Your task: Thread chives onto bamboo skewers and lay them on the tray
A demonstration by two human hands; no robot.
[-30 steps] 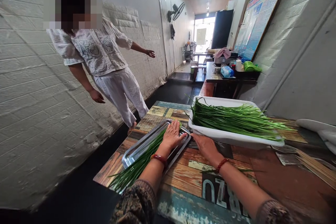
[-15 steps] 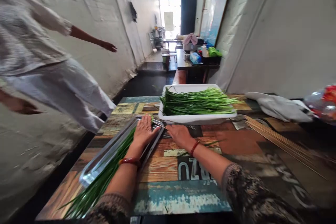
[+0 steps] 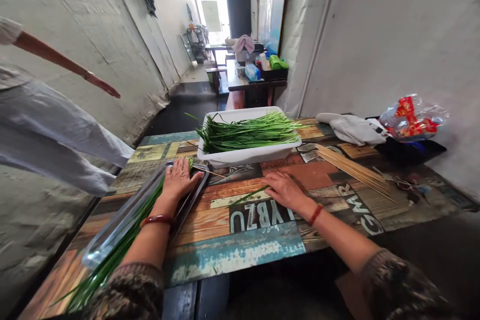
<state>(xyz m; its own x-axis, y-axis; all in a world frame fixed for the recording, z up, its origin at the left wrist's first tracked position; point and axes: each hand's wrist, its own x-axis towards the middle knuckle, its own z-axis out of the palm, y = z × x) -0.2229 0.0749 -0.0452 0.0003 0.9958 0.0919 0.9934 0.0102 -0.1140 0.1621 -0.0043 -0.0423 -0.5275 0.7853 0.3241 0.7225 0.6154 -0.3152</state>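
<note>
My left hand (image 3: 180,177) lies flat, fingers together, on a bundle of garlic chives (image 3: 127,240) in a long metal tray (image 3: 98,250). The chives' leafy ends hang over the tray's near end. From beside that hand a thin wooden skewer (image 3: 215,173) sticks out to the right over the tray's rim. My right hand (image 3: 285,191) is low over the table, fingers extended and slightly bent. Its fingertips are at the end of a loose chive blade (image 3: 249,195); whether they grip it is not clear. More chives (image 3: 247,132) fill a white plastic tub (image 3: 258,154) beyond my hands.
On the right of the patterned table (image 3: 240,260) lie a bundle of wooden skewers (image 3: 352,172), scissors (image 3: 403,183), a pale cloth (image 3: 350,129) and a clear bag with red print (image 3: 412,117). A person in light trousers (image 3: 56,130) stands at the left. Another table (image 3: 236,77) is further back.
My right hand has left the skewer by the metal tray and moved right to the loose chive blade. My left hand stays on the chives. The view has turned right; the person has shifted left in it.
</note>
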